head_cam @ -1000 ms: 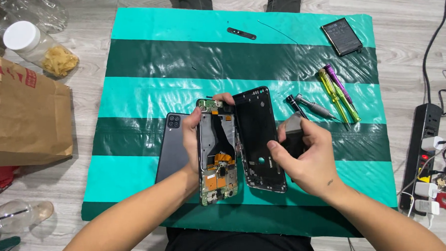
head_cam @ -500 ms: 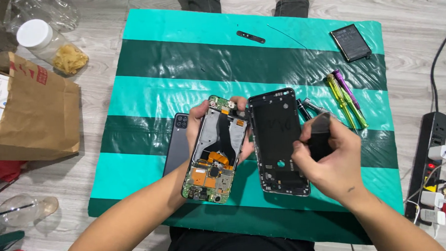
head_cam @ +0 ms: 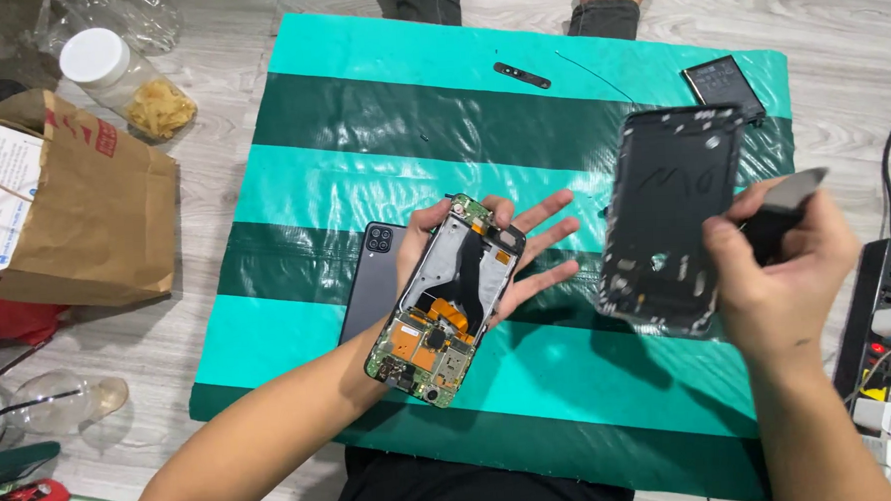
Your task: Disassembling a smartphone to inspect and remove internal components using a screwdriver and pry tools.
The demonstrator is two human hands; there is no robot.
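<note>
Two halves of the phone are now apart: the left hand [head_cam: 486, 254], fingers spread, cradles the opened phone body [head_cam: 448, 300] at mat centre, while the right hand [head_cam: 782, 266] lifts the dark cover panel [head_cam: 669, 216] toward 2 o'clock, apparently pinching a pry tool [head_cam: 789, 197], so setting the panel down seems next.

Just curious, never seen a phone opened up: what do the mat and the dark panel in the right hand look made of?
The mat looks like woven plastic tarp: glossy, creased, striped teal and dark green. The dark panel, held in the right hand, looks like matte black moulded plastic, though that is uncertain.
</note>
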